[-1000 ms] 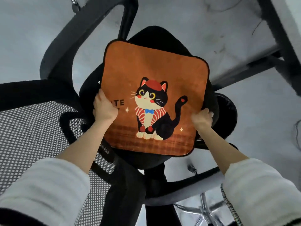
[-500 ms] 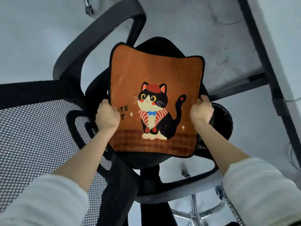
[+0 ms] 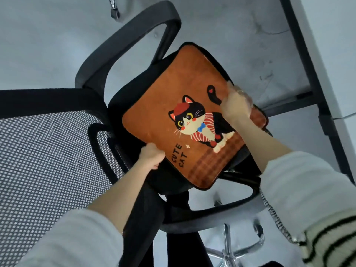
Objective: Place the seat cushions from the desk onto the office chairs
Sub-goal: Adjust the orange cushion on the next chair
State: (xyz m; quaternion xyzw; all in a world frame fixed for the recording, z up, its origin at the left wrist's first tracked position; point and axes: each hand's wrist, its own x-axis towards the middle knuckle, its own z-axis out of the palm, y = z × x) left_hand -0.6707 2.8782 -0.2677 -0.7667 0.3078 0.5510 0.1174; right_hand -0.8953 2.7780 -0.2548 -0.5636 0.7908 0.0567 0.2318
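Lying turned on the black seat of the office chair, the seat cushion sits skewed rather than square to it: one rounded corner points up toward the far armrest, the opposite corner hangs out past the seat's near edge toward the near armrest. It is close to square, so no side reads as the longer one; the printed cat gives its direction, head toward the mesh backrest on the left, feet toward the lower right.

Black hand-drawn capitals near the lower left edge read "CUTE CAT", in two lines, running slantwise with the cushion. I see no other writing on it.

The cushion is plush, rust-orange with a thin black piped border and rounded corners. The cat is black and cream, with yellow eyes, red cheeks, a red beret, a blue bow tie, a red-striped wrap and a curled tail tipped with a small red heart. A darker brown checked band runs along the edge under its feet, with a little white sparkle beside the lettering.

The left hand has its fingers curled round the cushion's lower left edge, just beside the lettering. The right hand, somewhat blurred, grips the right edge by the cat's tail, fingers wrapped over it. Both wrists come out of pale sleeves. Grey floor shows beneath the chair
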